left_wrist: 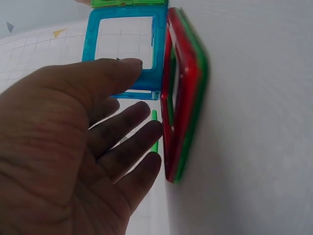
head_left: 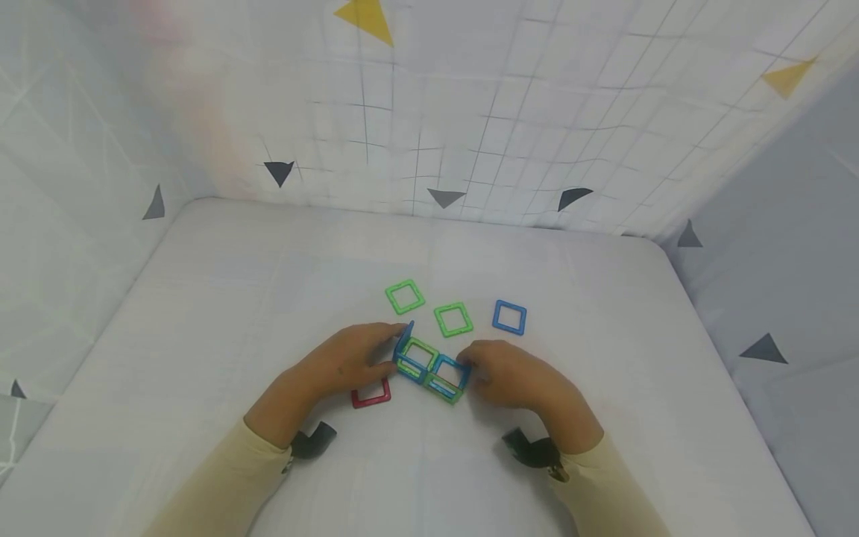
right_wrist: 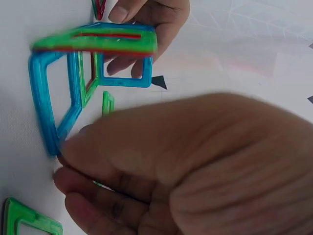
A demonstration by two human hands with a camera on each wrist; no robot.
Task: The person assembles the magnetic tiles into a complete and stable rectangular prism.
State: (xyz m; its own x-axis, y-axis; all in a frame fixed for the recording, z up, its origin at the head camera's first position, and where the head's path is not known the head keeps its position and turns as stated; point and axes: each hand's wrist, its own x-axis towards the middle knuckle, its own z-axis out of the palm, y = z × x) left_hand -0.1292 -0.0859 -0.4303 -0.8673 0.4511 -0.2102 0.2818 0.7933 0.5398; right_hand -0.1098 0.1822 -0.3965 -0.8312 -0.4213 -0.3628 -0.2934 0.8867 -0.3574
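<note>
Square magnetic tiles joined edge to edge form a small blue and green structure [head_left: 430,371] at the middle of the table, between both hands. Its left end carries an upright blue tile [left_wrist: 89,49], which my left hand [head_left: 349,358] holds with the thumb on one face and fingers on the far side. At the other end, my right hand [head_left: 506,373] pinches the corner of a blue tile [right_wrist: 37,88] between thumb and fingertips. Close below the left hand lies a red tile [head_left: 372,402]; in the left wrist view it shows a green layer against it.
Beyond the structure lie two loose green tiles [head_left: 406,297] [head_left: 453,319] and a loose blue tile [head_left: 509,317]. A white cloth covers the table [head_left: 322,246], with patterned fabric walls [head_left: 470,112] at its back and sides.
</note>
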